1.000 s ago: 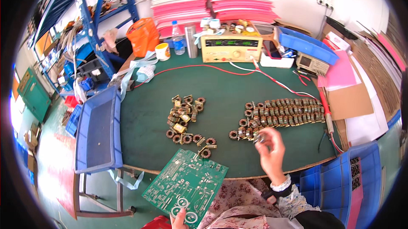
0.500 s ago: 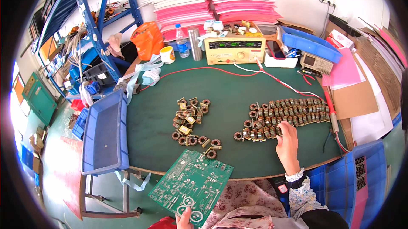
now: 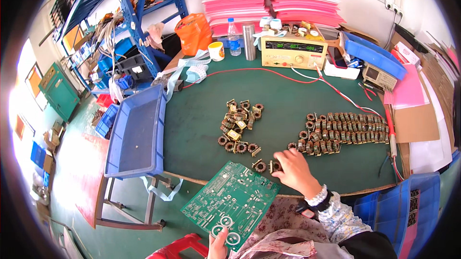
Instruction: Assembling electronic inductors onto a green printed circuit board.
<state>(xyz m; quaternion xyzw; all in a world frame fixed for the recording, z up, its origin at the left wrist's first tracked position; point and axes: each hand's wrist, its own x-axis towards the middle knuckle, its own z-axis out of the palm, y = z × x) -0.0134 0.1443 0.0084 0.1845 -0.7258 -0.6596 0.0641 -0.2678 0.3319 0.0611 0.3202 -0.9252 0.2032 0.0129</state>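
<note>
My left hand [image 3: 218,245] grips the near corner of a green circuit board [image 3: 235,196], thumb on top by three white printed rings. The board is tilted and hangs over the table's front edge. My right hand [image 3: 295,172] is closed on a toroidal coil [image 3: 275,166] wound with copper wire, its thumb and fingers partly covering it. Just left of it a single toroidal coil [image 3: 259,165] lies near the board's far edge. Farther off is a loose pile of toroidal coils [image 3: 240,124]. On the right, more coils [image 3: 345,131] stand packed in rows.
A blue tray [image 3: 137,134] stands at the left edge of the green-topped table [image 3: 269,91]. Along the back are a power supply [image 3: 294,52], a steel flask [image 3: 248,42], a water bottle [image 3: 234,38] and a mug [image 3: 216,51]. A soldering iron [image 3: 391,129] lies at the right.
My right hand has moved left from the coil rows to the loose coils and closed on one. The view has shifted, while my left hand still grips the board.
</note>
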